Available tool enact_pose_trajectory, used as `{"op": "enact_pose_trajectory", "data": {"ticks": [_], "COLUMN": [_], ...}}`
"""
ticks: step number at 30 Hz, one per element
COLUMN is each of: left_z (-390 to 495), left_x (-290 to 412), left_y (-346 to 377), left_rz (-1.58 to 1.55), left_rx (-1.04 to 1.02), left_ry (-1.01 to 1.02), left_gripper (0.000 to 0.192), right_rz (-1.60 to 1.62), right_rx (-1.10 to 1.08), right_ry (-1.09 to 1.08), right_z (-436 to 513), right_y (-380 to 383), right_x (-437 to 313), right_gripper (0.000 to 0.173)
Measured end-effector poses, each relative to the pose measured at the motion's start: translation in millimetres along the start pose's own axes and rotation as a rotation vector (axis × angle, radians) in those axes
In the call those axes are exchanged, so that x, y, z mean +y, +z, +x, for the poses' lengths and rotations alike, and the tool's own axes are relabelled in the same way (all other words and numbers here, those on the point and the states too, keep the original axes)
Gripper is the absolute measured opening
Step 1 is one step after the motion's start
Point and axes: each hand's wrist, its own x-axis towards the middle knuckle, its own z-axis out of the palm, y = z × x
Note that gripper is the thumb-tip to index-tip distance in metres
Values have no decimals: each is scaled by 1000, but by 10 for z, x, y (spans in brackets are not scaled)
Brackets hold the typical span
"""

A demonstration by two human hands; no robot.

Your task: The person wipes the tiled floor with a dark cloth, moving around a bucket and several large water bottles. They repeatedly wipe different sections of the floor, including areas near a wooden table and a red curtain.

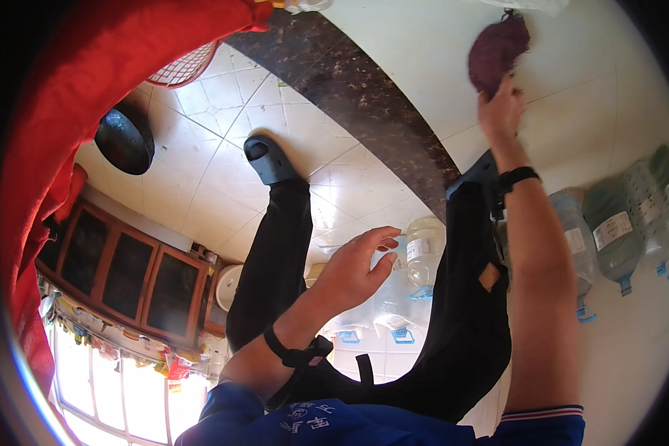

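My right hand (500, 114) reaches far out over the pale tiled floor, its fingers closed on the near end of a purple cloth (497, 53). The cloth spreads beyond the fingertips, and its far edge looks frayed. My left hand (357, 267) hovers between my legs with the fingers slightly bent and apart, holding nothing. Behind it in the picture stand large clear plastic water bottles (422, 251) with blue handles. Each wrist carries a black strap with a small device.
A dark speckled stone strip (362, 83) crosses the floor between my slippers. At left are a red curtain-like cloth (89, 67), a pink mesh basket (187, 66), a black wok (124, 139) and a brown cabinet (128, 279). More plastic bottles (613, 234) line the right wall.
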Motion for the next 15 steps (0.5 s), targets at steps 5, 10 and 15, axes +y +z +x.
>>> {"op": "enact_pose_trajectory", "data": {"ticks": [5,10,15], "left_z": [-125,-203,-231], "left_x": [-43,-157,-218], "left_y": [-161,-348,-504], "left_rz": [-44,-78,-87], "left_rx": [34,105,183], "left_ry": [6,45,52], "left_gripper": [37,36,36], "right_rz": [57,168,352], "right_rx": [-138,-461,-554], "right_ry": [-142,-171,-229], "right_z": [-883,-1329,-1246], "right_y": [259,430,283], "right_x": [-987,-1933,-2546], "right_gripper": [64,65,63]}}
